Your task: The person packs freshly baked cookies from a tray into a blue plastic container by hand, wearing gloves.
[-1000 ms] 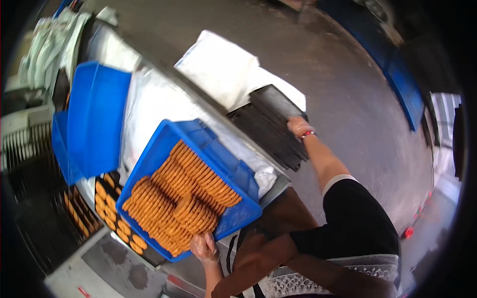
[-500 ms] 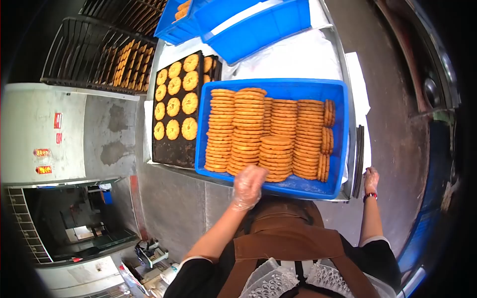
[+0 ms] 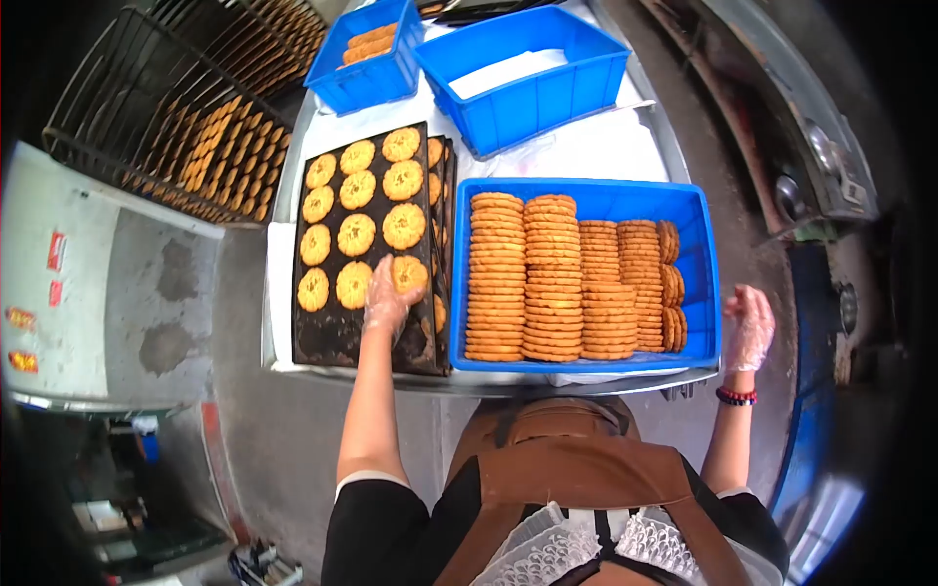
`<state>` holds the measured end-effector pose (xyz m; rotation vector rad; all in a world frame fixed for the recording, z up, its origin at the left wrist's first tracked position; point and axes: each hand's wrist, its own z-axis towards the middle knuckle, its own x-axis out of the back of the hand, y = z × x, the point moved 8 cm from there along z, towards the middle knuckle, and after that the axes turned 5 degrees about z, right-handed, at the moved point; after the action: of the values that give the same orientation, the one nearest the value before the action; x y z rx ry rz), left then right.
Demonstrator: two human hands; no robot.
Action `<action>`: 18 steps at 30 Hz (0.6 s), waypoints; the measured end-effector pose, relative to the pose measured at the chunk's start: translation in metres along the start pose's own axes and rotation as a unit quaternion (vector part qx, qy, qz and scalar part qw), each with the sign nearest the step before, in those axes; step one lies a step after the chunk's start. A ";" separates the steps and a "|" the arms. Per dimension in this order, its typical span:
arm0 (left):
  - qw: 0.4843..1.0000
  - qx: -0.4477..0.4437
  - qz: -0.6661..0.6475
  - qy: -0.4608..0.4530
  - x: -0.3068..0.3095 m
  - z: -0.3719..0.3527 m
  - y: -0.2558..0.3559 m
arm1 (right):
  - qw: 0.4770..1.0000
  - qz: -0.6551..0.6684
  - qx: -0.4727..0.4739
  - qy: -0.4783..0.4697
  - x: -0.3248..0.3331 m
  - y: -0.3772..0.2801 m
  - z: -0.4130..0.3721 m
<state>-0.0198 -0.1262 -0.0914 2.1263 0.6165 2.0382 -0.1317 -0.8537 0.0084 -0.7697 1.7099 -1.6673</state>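
Observation:
My left hand (image 3: 388, 298), in a clear plastic glove, reaches over a black baking tray (image 3: 332, 342) at the left. Its fingers are apart at the left and lower edges of a round cookie (image 3: 409, 274) with a scalloped rim. More such cookies lie in rows on this tray. Bare beside the right rim of a blue plastic crate (image 3: 586, 367), my right hand (image 3: 750, 327) is also gloved, with loosely bent fingers and nothing visible in them. Tall cookie stacks (image 3: 553, 278) stand in the crate, with several cookies on edge along its right side.
Behind are a blue crate (image 3: 532, 107) with white lining and a smaller blue bin (image 3: 366, 83) holding cookies. Under the top tray are more trays (image 3: 442, 244). A wire rack (image 3: 147, 127) with cookie trays stands at the left. White sheeting (image 3: 606, 146) covers the table.
My left hand has gone from the front cookie stack to the tray cookie. My right hand has come up beside the crate. Dark flat edges at the table's right side have left view. The view has shifted.

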 end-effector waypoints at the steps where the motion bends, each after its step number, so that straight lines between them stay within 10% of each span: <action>1: 0.998 -0.018 0.052 -0.003 0.002 0.004 0.003 | 1.000 0.019 0.005 -0.023 -0.030 -0.011 -0.022; 9: 0.990 -0.110 0.077 -0.053 0.029 0.000 -0.004 | 0.918 -0.021 0.004 -0.396 -0.332 -0.079 -0.202; 14: 0.962 0.057 -0.160 -0.213 0.025 0.024 -0.072 | 0.847 -0.090 -0.111 -0.511 -0.472 -0.047 -0.229; 18: 0.998 0.038 -0.055 0.002 0.072 0.032 -0.114 | 0.785 -0.322 0.011 -0.529 -0.574 -0.006 -0.215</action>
<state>-0.0106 0.0101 -0.0692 2.0782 0.8046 1.9911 0.0680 -0.2750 0.0365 -1.9542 0.6193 -1.1432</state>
